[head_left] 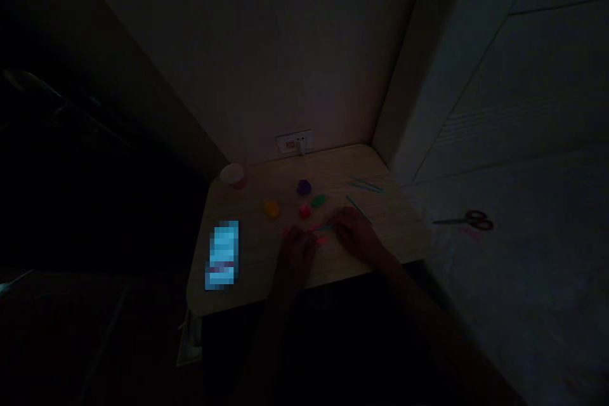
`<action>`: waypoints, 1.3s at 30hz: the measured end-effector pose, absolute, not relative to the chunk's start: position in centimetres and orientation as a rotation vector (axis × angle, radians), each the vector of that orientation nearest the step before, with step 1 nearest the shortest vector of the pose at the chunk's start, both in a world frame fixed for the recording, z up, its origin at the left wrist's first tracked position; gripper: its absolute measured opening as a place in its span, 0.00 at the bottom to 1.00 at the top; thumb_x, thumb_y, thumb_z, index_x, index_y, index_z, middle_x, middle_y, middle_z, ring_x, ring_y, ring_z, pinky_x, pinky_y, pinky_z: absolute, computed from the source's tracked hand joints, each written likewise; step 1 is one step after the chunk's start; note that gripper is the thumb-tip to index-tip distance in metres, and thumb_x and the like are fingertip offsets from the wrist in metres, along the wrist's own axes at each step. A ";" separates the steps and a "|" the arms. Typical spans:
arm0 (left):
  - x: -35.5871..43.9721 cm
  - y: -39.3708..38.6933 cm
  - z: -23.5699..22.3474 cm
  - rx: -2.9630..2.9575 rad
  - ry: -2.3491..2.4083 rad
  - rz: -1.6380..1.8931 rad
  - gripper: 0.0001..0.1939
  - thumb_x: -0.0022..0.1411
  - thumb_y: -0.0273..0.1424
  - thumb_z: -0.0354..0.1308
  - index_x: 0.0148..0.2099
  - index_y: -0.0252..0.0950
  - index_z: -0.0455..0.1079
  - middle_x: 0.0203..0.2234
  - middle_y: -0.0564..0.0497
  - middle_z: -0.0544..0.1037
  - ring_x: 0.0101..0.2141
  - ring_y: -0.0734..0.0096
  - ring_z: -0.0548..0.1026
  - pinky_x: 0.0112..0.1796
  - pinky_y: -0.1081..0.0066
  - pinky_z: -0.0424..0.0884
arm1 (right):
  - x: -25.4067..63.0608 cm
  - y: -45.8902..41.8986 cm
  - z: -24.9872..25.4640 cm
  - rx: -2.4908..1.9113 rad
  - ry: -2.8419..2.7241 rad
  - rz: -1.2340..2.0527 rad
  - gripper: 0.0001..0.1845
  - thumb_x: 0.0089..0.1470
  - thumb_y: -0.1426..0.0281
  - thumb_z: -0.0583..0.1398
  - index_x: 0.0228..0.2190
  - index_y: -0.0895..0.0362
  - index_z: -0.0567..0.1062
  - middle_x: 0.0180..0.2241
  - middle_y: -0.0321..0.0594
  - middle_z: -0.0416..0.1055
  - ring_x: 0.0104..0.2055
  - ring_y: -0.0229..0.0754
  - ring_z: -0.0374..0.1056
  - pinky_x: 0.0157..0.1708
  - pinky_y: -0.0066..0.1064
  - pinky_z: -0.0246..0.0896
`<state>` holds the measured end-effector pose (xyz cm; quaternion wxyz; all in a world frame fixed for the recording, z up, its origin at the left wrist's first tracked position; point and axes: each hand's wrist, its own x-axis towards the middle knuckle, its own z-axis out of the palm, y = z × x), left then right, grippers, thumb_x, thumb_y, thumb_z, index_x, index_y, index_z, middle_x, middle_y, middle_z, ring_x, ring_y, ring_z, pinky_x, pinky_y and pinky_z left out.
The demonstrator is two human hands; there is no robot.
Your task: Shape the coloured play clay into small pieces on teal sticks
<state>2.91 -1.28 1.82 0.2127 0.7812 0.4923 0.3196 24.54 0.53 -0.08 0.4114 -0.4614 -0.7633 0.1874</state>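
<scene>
The scene is very dark. Both my hands rest on a small wooden table (247, 216). My left hand (295, 252) lies by a short pink stick (321, 240), its fingers curled near it. My right hand (353, 231) is closed around the end of a thin green stick (321, 227). Just beyond the hands lie small clay lumps: a yellow lump (271, 209), a red lump (304, 210), a green lump (318, 200) and a purple lump (304, 187).
A lit phone (222, 255) lies at the table's left front. A small pale cup (233, 174) stands at the back left. More thin sticks (366, 185) lie at the back right. Scissors (469, 220) lie on the bed to the right. A wall socket (295, 141) sits behind.
</scene>
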 end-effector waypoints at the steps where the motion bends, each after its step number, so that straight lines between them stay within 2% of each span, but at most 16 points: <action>1: 2.9 -1.3 1.8 2.171 1.367 0.893 0.04 0.69 0.29 0.61 0.38 0.39 0.74 0.38 0.50 0.77 0.42 0.62 0.75 0.52 0.59 0.71 | 24.5 0.5 0.0 -1.162 -1.923 0.470 0.12 0.66 0.74 0.57 0.42 0.53 0.80 0.39 0.44 0.75 0.46 0.49 0.69 0.50 0.46 0.67; 7: 3.0 -1.4 1.7 2.167 1.371 0.921 0.02 0.68 0.31 0.63 0.41 0.40 0.75 0.39 0.49 0.76 0.43 0.61 0.76 0.50 0.59 0.73 | 24.5 0.4 0.1 -1.169 -1.921 0.492 0.11 0.66 0.73 0.57 0.42 0.54 0.81 0.39 0.44 0.75 0.45 0.48 0.69 0.49 0.48 0.67; 17: 3.1 -1.2 1.9 2.172 1.346 0.871 0.05 0.70 0.28 0.59 0.38 0.39 0.74 0.38 0.50 0.77 0.43 0.62 0.75 0.49 0.59 0.72 | 24.5 0.4 0.2 -1.186 -1.928 0.473 0.11 0.65 0.74 0.57 0.42 0.53 0.80 0.39 0.44 0.75 0.45 0.48 0.69 0.49 0.45 0.67; 26: 2.9 -1.3 1.9 2.232 1.319 0.894 0.02 0.69 0.30 0.60 0.40 0.39 0.74 0.38 0.49 0.78 0.43 0.61 0.76 0.50 0.58 0.73 | 24.4 -0.1 1.1 -1.216 -2.017 0.363 0.10 0.55 0.78 0.61 0.36 0.55 0.80 0.36 0.44 0.73 0.42 0.50 0.69 0.44 0.43 0.67; 31: 2.6 -1.8 2.2 2.315 1.270 0.872 0.08 0.71 0.28 0.55 0.44 0.40 0.77 0.38 0.48 0.78 0.42 0.62 0.77 0.47 0.60 0.74 | 24.3 -0.1 1.2 -1.179 -2.093 0.368 0.13 0.57 0.78 0.59 0.38 0.54 0.82 0.36 0.44 0.74 0.42 0.50 0.69 0.44 0.42 0.66; 39: 3.3 -2.3 2.3 2.364 1.331 0.832 0.09 0.70 0.27 0.57 0.37 0.39 0.77 0.34 0.48 0.79 0.39 0.61 0.77 0.46 0.58 0.75 | 24.6 -0.2 0.7 -1.191 -1.986 0.410 0.15 0.58 0.78 0.59 0.40 0.53 0.83 0.38 0.44 0.74 0.44 0.49 0.70 0.47 0.44 0.68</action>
